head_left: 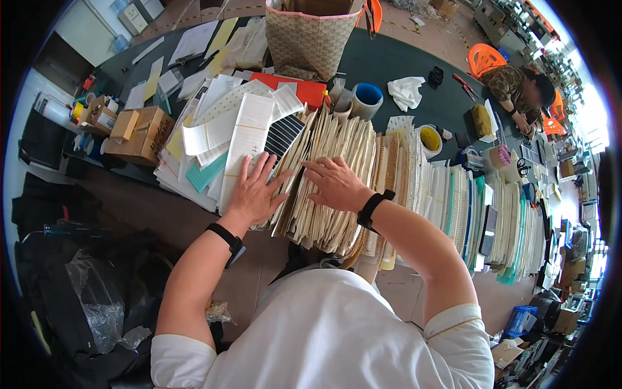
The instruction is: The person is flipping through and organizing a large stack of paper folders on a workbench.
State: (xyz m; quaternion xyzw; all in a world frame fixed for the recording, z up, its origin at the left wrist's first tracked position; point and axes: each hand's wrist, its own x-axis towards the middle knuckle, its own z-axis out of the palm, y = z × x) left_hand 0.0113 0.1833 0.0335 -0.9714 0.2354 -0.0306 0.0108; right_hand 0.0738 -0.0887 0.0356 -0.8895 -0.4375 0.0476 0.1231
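Note:
My left hand [254, 193] lies with fingers spread. Its fingertips rest on a long white paper strip [253, 123] at the edge of a loose paper pile, and its thumb side reaches the packed folders. My right hand [338, 184] is on the top edges of a tightly packed row of worn, yellowed paper folders [324, 227]. Its fingers are apart and point left, with nothing visible in them. A dark sheet with white stripes [284, 134] and a teal sheet [208, 174] show beside my left hand.
Behind the folders stand a patterned tote bag [301, 45], a red box [308, 89] and a blue-lined roll [367, 98]. More upright files [447, 194] run to the right. Cardboard boxes [146, 133] are at left. Another person [518, 91] sits at far right.

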